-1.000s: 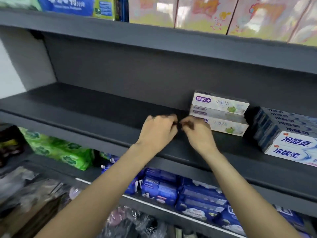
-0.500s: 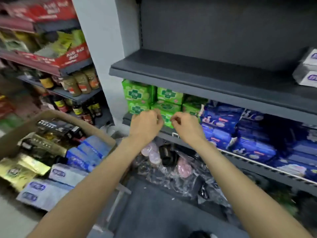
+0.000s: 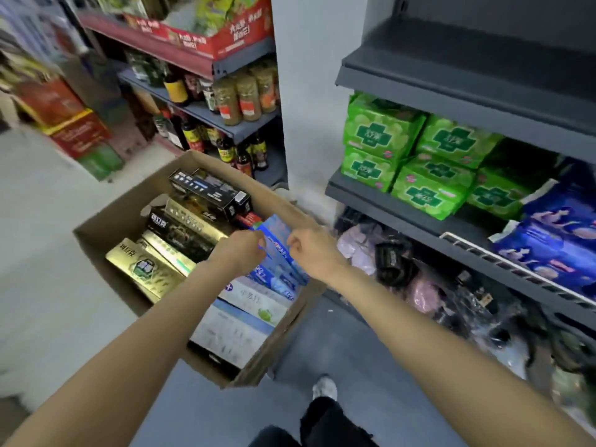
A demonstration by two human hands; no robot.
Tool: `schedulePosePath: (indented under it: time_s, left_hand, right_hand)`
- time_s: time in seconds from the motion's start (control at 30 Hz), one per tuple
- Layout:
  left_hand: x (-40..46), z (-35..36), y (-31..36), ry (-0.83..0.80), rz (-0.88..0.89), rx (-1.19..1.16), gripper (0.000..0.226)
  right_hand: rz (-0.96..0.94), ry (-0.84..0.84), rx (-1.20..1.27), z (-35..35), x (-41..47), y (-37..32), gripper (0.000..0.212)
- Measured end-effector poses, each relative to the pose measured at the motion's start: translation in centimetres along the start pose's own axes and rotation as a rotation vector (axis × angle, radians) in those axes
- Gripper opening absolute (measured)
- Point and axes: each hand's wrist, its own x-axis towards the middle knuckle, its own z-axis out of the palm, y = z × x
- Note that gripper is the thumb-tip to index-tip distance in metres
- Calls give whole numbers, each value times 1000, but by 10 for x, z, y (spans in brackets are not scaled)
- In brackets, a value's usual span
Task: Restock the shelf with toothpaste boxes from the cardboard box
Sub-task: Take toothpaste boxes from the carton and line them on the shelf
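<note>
My left hand (image 3: 237, 254) and right hand (image 3: 311, 250) hovered over the cardboard box (image 3: 135, 201), fingers curled, holding nothing, beside a blue toothpaste box (image 3: 280, 250); green packs (image 3: 383, 130) filled the shelf (image 3: 419, 221) nearby.

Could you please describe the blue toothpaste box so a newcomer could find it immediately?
Find the open cardboard box on the floor. Along its right side, between the two hands, a blue toothpaste box stands tilted; its neighbours are gold, black or white.
</note>
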Motion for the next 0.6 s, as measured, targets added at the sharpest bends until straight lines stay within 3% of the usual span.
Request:
schedulePosePath:
  time_s: [0.23,0.4,0.6]
  left_hand:
    - [28,27,-68,-303,110,233,47]
    - [41,39,-99,-476,256,265,57]
    - [53,36,-113,-343,620,344,56]
  right_hand:
    - [93,-334,-106,68,30,-17,24]
    - [253,-335,-205,94,31,-21,37]
    - [475,-277,-207,132,18,-47,51]
